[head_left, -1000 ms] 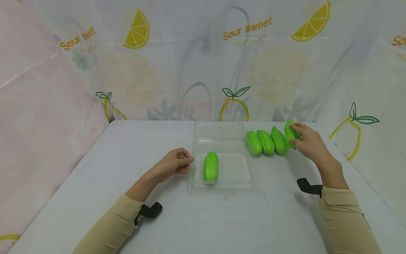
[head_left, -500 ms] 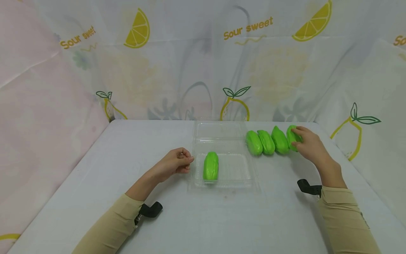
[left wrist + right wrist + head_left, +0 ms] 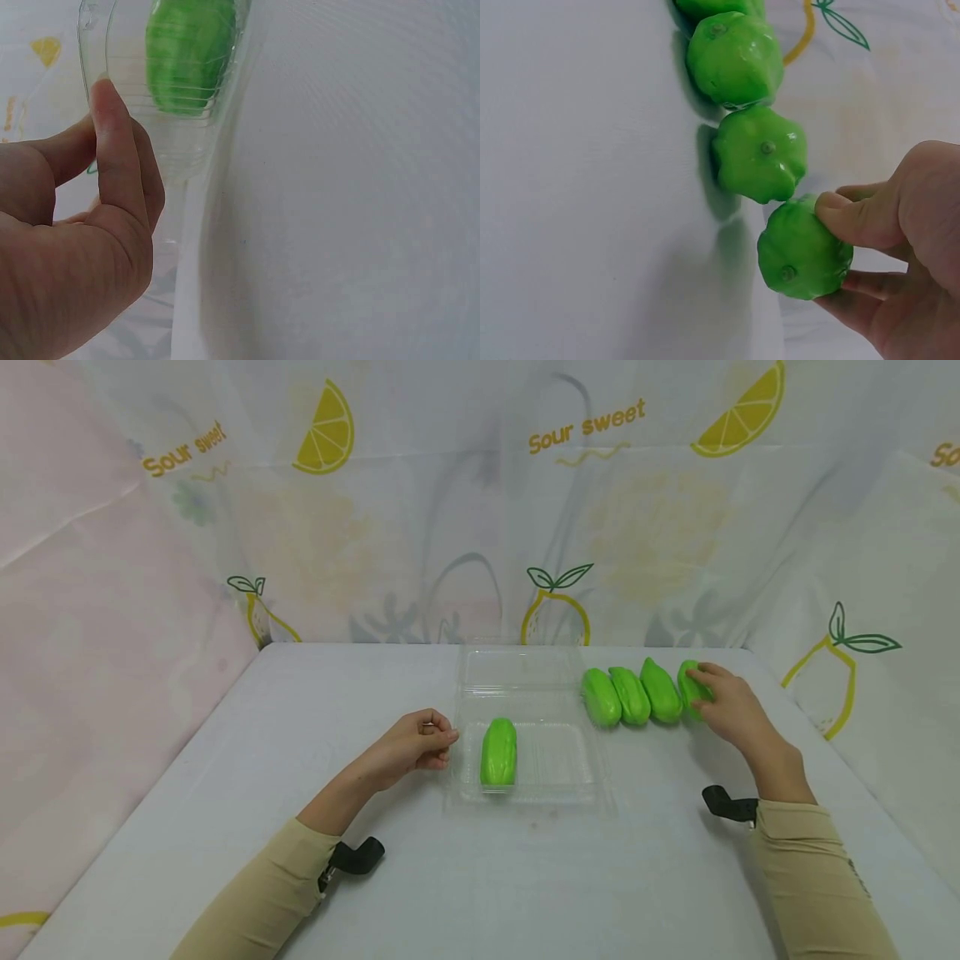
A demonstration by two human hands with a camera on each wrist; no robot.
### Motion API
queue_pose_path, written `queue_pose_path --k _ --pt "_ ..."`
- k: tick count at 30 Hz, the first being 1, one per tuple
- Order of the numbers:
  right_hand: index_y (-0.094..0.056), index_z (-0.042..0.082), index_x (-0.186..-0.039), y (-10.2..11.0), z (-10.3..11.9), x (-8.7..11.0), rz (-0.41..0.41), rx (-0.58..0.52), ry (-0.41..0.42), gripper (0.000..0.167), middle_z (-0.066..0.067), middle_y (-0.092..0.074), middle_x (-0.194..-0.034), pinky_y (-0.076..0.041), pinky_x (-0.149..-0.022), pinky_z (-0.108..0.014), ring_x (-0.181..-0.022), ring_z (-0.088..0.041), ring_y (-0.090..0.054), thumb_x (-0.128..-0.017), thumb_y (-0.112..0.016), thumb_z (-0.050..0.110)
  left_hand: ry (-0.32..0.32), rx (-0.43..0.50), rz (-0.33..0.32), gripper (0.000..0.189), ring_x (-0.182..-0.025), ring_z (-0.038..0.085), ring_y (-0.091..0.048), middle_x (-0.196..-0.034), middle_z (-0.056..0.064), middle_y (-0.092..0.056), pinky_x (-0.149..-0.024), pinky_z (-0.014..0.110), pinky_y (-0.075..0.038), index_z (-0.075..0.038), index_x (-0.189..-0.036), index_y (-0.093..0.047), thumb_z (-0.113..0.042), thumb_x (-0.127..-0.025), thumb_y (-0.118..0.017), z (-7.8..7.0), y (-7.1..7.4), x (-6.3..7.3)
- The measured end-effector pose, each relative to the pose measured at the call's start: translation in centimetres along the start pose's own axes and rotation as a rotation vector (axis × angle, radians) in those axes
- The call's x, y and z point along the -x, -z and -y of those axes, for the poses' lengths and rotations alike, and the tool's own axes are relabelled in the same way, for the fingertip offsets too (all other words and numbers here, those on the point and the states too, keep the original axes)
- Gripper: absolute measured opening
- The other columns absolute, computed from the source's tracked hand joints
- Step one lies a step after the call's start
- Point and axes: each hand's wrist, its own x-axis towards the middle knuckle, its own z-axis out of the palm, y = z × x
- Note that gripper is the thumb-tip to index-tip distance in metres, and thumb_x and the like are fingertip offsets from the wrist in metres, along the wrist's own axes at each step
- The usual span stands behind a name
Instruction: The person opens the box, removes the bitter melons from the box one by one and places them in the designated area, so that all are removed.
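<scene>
Over at the right end of a row of green papayas, my right hand (image 3: 735,706) grips one green papaya (image 3: 799,251) between thumb and fingers. Its shadow in the right wrist view falls apart from it, so it looks slightly raised. Beside it lie the other papayas of the row (image 3: 661,692), ribbed and glossy. My left hand (image 3: 411,747) pinches the left rim of a clear plastic clamshell box (image 3: 555,756) with thumb and forefinger. The box's lid (image 3: 525,668) is folded back. One more green papaya (image 3: 498,753) lies lengthwise in the left part of the box.
A white cloth covers the table (image 3: 525,885). Behind it hangs a lemon-print curtain (image 3: 420,527), close past the lid and the row of papayas. A pink-tinted cloth (image 3: 97,652) borders the left side.
My right hand has moved the end papaya slightly towards me, with a small shift to the right. The left hand, the box and the other papayas stay where they were.
</scene>
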Motion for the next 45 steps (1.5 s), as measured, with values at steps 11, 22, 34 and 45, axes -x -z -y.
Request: queue_pose_path --k 11,22,34,45 --pt "-0.036 -0.012 -0.145 -1.1 -0.9 -0.3 0.025 0.016 -0.002 0.058 -0.037 -0.027 -0.152 -0.025 -0.112 -0.071 -0.135 -0.062 -0.025 -0.092 -0.056 0.003 0.000 -0.001 0.004 0.022 -0.067 0.008 -0.056 -0.076 0.001 -0.056 -0.063 0.018 -0.056 -0.001 -0.107 -0.048 -0.017 -0.100 -0.061 0.0 0.0 0.0" --pt "-0.036 -0.011 -0.145 -1.2 -0.9 -0.4 0.026 0.038 -0.002 0.058 -0.036 -0.028 -0.153 -0.026 -0.111 -0.070 -0.135 -0.062 -0.026 -0.093 -0.054 0.005 0.001 -0.001 0.000 0.022 -0.067 0.008 -0.057 -0.076 0.001 -0.057 -0.064 0.018 -0.056 -0.002 -0.107 -0.048 -0.017 -0.100 -0.061 -0.1 0.0 0.0" --pt "-0.035 -0.011 -0.146 -1.6 -1.1 -0.5 0.037 0.024 -0.006 0.056 -0.038 -0.027 -0.152 -0.023 -0.113 -0.069 -0.139 -0.059 -0.024 -0.094 -0.049 0.004 0.001 0.005 -0.002 0.022 -0.067 0.009 -0.056 -0.076 0.001 -0.056 -0.063 0.018 -0.056 -0.001 -0.108 -0.048 -0.017 -0.099 -0.061 0.0 -0.1 0.1" --pt "-0.037 -0.012 -0.144 -1.7 -1.4 -0.5 0.002 -0.010 -0.008 0.053 -0.040 -0.029 -0.149 -0.024 -0.112 -0.070 -0.138 -0.059 -0.026 -0.095 -0.048 0.003 0.000 -0.002 -0.008 0.021 -0.067 0.008 -0.056 -0.076 0.001 -0.056 -0.063 0.017 -0.056 -0.001 -0.107 -0.049 -0.017 -0.100 -0.061 0.0 -0.1 0.1"
